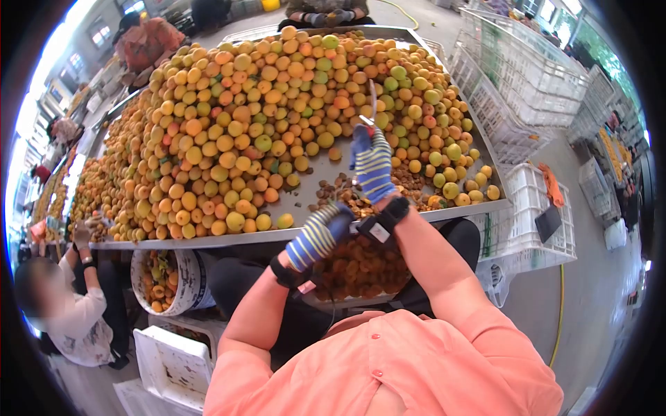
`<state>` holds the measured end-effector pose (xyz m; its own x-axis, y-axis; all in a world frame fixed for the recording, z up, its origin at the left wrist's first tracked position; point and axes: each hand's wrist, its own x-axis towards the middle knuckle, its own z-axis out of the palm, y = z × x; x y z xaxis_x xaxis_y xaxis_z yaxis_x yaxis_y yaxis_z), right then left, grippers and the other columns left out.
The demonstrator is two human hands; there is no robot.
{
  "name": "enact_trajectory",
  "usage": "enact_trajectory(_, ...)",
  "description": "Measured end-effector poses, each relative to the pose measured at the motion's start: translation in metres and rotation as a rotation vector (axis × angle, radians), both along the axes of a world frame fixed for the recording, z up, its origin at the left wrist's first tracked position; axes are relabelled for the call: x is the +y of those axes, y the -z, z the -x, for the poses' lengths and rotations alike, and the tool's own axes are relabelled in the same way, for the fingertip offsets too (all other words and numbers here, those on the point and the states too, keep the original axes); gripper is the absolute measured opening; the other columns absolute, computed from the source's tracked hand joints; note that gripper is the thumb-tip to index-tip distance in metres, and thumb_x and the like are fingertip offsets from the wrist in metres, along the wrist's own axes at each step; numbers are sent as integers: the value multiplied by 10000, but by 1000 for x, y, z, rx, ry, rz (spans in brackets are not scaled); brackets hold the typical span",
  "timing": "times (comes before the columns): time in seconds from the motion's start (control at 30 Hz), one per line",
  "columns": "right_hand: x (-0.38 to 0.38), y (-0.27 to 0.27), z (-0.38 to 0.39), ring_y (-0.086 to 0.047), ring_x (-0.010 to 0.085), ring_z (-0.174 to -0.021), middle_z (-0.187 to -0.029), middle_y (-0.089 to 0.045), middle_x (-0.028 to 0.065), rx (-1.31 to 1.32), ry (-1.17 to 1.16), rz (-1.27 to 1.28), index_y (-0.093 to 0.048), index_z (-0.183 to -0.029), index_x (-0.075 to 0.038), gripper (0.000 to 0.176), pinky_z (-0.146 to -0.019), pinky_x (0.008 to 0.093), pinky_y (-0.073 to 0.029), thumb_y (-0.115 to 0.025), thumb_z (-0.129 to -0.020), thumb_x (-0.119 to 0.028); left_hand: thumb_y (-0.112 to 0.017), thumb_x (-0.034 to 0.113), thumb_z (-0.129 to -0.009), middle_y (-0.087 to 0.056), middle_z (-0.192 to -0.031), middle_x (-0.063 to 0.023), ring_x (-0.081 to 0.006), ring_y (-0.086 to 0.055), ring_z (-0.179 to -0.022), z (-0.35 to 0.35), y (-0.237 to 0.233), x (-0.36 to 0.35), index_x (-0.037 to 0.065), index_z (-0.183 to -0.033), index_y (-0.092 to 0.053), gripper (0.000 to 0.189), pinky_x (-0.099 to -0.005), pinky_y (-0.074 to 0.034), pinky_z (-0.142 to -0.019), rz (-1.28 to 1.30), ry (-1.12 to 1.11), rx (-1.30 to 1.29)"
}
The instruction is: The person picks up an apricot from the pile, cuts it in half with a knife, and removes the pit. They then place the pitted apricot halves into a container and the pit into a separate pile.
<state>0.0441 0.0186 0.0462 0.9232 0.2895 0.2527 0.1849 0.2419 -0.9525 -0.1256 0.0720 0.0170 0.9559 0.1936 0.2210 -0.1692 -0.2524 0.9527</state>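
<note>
My right hand [373, 165], in a blue and yellow striped glove, is closed around a knife [374, 100] whose curved blade points up and away over the table. My left hand [318, 237], gloved alike, is at the table's near edge with its fingers curled together; whatever lies inside them is hidden. Loose apricot pits [338, 190] are scattered on the metal beside both hands. A large pile of apricots [229, 132], orange to greenish, covers much of the metal table [454, 212]. Below my hands, between my legs, sit split apricots [364, 263] in a container.
A white bucket [196, 281] with apricot pieces stands left of my legs, near a white tub [170, 357]. White crates [520, 76] are stacked on the right; another crate [531, 215] is closer. A co-worker [76, 312] sits at left, others across the table.
</note>
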Motion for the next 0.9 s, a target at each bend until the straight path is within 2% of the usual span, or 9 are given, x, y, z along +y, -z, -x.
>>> enact_trajectory(0.03,-6,2,2,-375,21,-460,-574,-417,-79,22,-11,23,-535,-881,-93,261,-391,201,-297,-567,-915,-350,-559,37,-831,-629,-901,-74,-231,-592,-852,11,-8,-13,29,-1099,-591,270,-275,-462,-825,122,130,252)
enact_trajectory(0.1,-18,3,10,-363,27,-450,-561,-407,-79,138,-107,-12,-535,-893,-90,257,-391,204,-294,-553,-924,-344,-587,68,-823,-626,-818,-109,-190,-598,-831,17,8,-18,34,-1073,-605,253,-291,-471,-765,-117,316,125)
enact_trajectory(0.13,-25,2,14,-360,29,-457,-569,-415,-70,150,-152,-16,-535,-901,-83,261,-397,205,-299,-539,-932,-342,-608,59,-797,-630,-886,-132,-233,-607,-858,18,-23,-16,47,-1083,-610,287,-316,-472,-792,-349,406,420)
enact_trajectory(0.27,-42,6,26,-429,47,-480,-576,-475,-24,50,-143,58,-527,-851,-69,239,-421,225,-333,-538,-937,-291,-683,78,-733,-598,-1050,-141,-324,-576,-978,20,-28,-11,68,-1121,-603,396,-340,-467,-853,-388,454,96)
enact_trajectory(0.37,-48,13,27,-434,50,-479,-576,-478,-24,56,-162,107,-521,-850,-58,242,-422,235,-340,-533,-939,-282,-680,77,-733,-605,-1039,-139,-321,-588,-960,16,-10,25,73,-1051,-621,323,-360,-478,-832,-563,112,-20)
enact_trajectory(0.5,-57,15,34,-438,59,-484,-587,-488,-22,30,-260,200,-530,-834,-52,228,-436,240,-352,-524,-942,-253,-635,29,-736,-616,-1004,-149,-324,-601,-954,-1,-26,83,51,-1037,-623,302,-405,-493,-794,-1102,-228,443)
enact_trajectory(0.57,-60,5,44,-446,53,-540,-617,-502,-35,102,-311,199,-545,-841,-35,223,-472,250,-370,-531,-939,-235,-599,33,-767,-616,-1018,-168,-326,-610,-937,-12,2,114,36,-1019,-623,253,-402,-502,-786,-1310,-254,536)
enact_trajectory(0.73,-67,28,46,-490,198,-524,-612,-542,102,-188,-264,269,-564,-861,-10,226,-500,334,-392,-572,-911,-230,-465,130,-881,-628,-1022,-176,-315,-636,-908,-32,17,122,21,-1009,-627,233,-390,-525,-726,-1587,-138,664)
enact_trajectory(0.9,-99,-12,60,-543,313,-578,-661,-573,168,-422,-297,505,-567,-868,-3,265,-541,374,-415,-583,-906,-265,-511,139,-854,-631,-1037,-154,-308,-641,-902,-34,16,117,6,-1078,-597,274,-387,-528,-728,-1543,-78,659)
